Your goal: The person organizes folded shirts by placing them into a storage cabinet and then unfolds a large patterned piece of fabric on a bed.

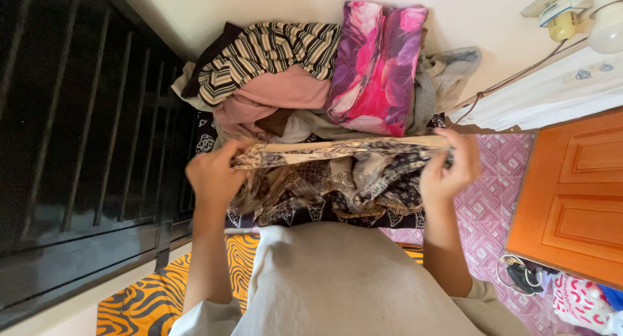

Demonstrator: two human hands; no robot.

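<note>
A dark and beige batik-patterned cloth (337,174) is stretched between my two hands over my lap. My left hand (214,170) pinches its left end and my right hand (451,164) grips its right end, so the top edge runs as a taut band between them. The rest of the cloth hangs in loose folds below the band. Beyond it lies a heap of clothes: a striped garment (272,50), a pink garment (279,93), a magenta floral piece (376,67) and a grey garment (448,73).
A dark barred window grille (84,135) fills the left side. An orange wooden door (571,193) is at the right, above pink patterned floor (487,200). An orange and black striped mat (156,290) lies under me. A cable and plug (561,21) sit top right, bags (571,297) bottom right.
</note>
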